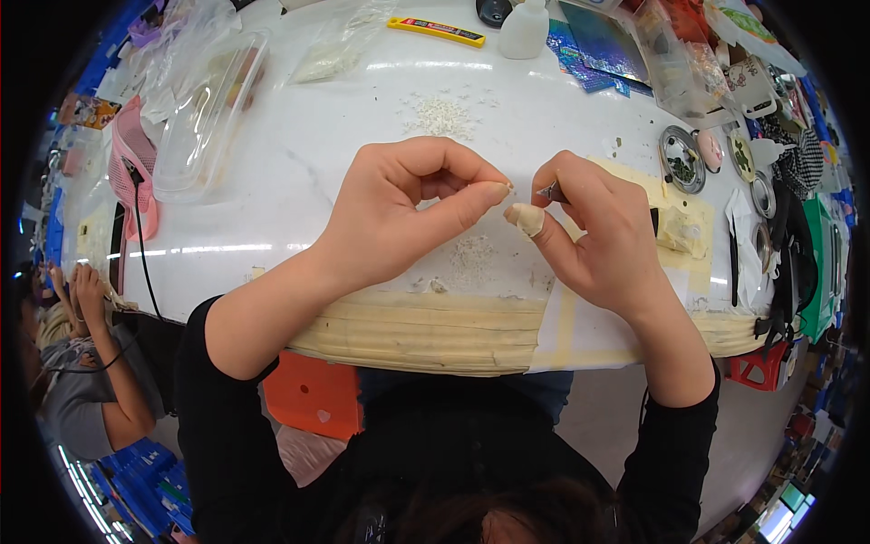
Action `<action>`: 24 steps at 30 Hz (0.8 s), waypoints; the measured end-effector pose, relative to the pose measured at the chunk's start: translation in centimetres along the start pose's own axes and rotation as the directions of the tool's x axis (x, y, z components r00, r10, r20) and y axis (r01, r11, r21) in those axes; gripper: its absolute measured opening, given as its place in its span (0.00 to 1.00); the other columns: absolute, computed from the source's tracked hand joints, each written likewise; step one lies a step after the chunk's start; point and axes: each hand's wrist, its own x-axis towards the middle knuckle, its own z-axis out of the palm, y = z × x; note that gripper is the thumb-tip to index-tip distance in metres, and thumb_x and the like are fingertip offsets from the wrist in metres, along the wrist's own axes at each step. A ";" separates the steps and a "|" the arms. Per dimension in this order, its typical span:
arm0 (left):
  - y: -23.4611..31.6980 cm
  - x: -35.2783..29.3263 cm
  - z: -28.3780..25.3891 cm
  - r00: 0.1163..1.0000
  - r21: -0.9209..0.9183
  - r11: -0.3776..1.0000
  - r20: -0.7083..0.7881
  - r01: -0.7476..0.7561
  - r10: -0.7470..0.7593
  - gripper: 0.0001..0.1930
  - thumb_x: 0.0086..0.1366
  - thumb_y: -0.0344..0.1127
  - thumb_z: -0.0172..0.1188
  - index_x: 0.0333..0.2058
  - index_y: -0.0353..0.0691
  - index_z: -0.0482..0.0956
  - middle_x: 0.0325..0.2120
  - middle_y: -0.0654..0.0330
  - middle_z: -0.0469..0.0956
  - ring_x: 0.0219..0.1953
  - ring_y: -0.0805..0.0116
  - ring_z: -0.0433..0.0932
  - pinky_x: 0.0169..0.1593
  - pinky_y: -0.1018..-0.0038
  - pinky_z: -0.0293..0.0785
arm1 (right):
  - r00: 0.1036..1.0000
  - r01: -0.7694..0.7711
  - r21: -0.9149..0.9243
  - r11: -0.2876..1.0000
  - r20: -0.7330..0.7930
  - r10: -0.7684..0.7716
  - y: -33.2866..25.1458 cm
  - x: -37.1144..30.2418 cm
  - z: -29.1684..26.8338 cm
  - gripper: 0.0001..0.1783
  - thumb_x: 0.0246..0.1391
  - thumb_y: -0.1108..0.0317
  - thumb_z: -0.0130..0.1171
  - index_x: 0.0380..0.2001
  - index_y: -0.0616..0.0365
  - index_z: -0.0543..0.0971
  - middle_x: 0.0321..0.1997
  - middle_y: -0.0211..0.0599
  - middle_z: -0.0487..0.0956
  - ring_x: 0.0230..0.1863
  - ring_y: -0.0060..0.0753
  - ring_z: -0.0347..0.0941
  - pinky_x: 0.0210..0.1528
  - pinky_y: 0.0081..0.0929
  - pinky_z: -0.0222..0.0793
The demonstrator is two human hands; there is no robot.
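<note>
Over the middle of the white table, my left hand (pixel 390 213) is closed in a pinch of thumb and forefinger. A tiny pale piece (pixel 509 187) shows at its fingertips, too small to name. Just to the right, my right hand (pixel 603 231) curls around a small pointed metal blade (pixel 549 191); its handle is mostly hidden by the fingers. Beige tape (pixel 526 218) wraps the right thumb. A scatter of small white bits (pixel 440 118) lies beyond my hands, and finer white crumbs (pixel 471 258) lie below them.
A clear plastic box (pixel 195 150) and pink mesh pouch (pixel 134 172) are at left. A white bottle (pixel 525 32) and yellow strip-shaped object (pixel 435 31) stand far back. Round metal tins (pixel 681 159) sit right. Tape covers the front edge (pixel 417 335). Another person (pixel 100 381) works at left.
</note>
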 end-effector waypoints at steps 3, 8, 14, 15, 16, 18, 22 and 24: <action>0.2 0.2 -0.2 0.992 -0.077 0.989 0.042 0.123 -0.120 0.06 0.66 0.29 0.61 0.38 0.32 0.81 0.32 0.59 0.82 0.33 0.77 0.78 0.39 0.79 0.77 | 0.998 -0.064 0.057 0.996 -0.024 0.065 -0.2 0.1 -0.2 0.07 0.49 0.74 0.62 0.32 0.57 0.74 0.26 0.34 0.77 0.25 0.35 0.76 0.25 0.27 0.69; 0.2 0.3 -0.1 0.986 -0.092 0.983 0.063 0.162 -0.156 0.07 0.66 0.30 0.61 0.38 0.32 0.81 0.32 0.59 0.82 0.33 0.76 0.78 0.39 0.79 0.76 | 0.993 -0.023 0.123 0.992 -0.108 0.037 0.0 0.4 -0.2 0.15 0.45 0.84 0.57 0.37 0.57 0.80 0.27 0.34 0.76 0.24 0.29 0.75 0.26 0.24 0.70; 0.1 0.5 -0.2 0.976 -0.182 0.963 0.123 0.198 -0.177 0.08 0.67 0.32 0.61 0.38 0.33 0.80 0.32 0.59 0.82 0.32 0.76 0.78 0.39 0.79 0.75 | 0.998 -0.007 0.233 0.973 -0.052 0.019 -0.3 0.5 -0.4 0.18 0.40 0.85 0.58 0.37 0.57 0.83 0.28 0.32 0.76 0.25 0.25 0.75 0.27 0.22 0.71; 0.1 0.5 -0.2 0.973 -0.205 0.955 0.131 0.213 -0.189 0.08 0.68 0.33 0.60 0.38 0.33 0.80 0.32 0.59 0.82 0.32 0.77 0.78 0.39 0.79 0.75 | 0.998 -0.016 0.243 0.970 -0.054 0.030 -0.3 0.5 -0.4 0.18 0.40 0.85 0.58 0.36 0.58 0.83 0.29 0.33 0.76 0.26 0.25 0.76 0.27 0.21 0.71; 0.1 0.5 -0.2 0.968 -0.237 0.942 0.145 0.237 -0.207 0.08 0.68 0.34 0.60 0.38 0.33 0.80 0.32 0.59 0.82 0.32 0.77 0.77 0.39 0.79 0.75 | 0.998 -0.025 0.254 0.967 -0.055 0.040 -0.4 0.4 -0.4 0.18 0.40 0.85 0.58 0.36 0.58 0.83 0.29 0.33 0.76 0.26 0.25 0.76 0.27 0.21 0.72; -0.1 0.5 -0.2 0.955 -0.299 0.911 0.175 0.284 -0.240 0.08 0.69 0.35 0.59 0.38 0.35 0.80 0.32 0.60 0.82 0.32 0.77 0.77 0.39 0.80 0.75 | 0.997 -0.019 0.273 0.962 -0.064 0.038 -0.4 0.4 -0.4 0.17 0.41 0.86 0.58 0.36 0.59 0.83 0.30 0.33 0.76 0.27 0.24 0.76 0.28 0.20 0.73; -0.7 0.4 -0.2 0.929 -0.447 0.817 0.233 0.364 -0.287 0.08 0.70 0.34 0.58 0.39 0.36 0.80 0.33 0.60 0.82 0.32 0.77 0.77 0.39 0.80 0.74 | 0.997 0.007 0.308 0.952 -0.077 0.018 -0.4 0.5 -0.3 0.14 0.44 0.86 0.59 0.35 0.62 0.81 0.32 0.35 0.76 0.30 0.25 0.77 0.30 0.19 0.76; -0.9 0.3 -0.3 0.924 -0.479 0.792 0.240 0.378 -0.296 0.08 0.70 0.35 0.57 0.39 0.36 0.80 0.35 0.59 0.82 0.33 0.77 0.77 0.39 0.80 0.75 | 0.996 0.008 0.314 0.949 -0.087 0.020 -0.6 0.5 -0.1 0.12 0.45 0.86 0.60 0.34 0.63 0.81 0.33 0.35 0.76 0.31 0.25 0.77 0.30 0.19 0.77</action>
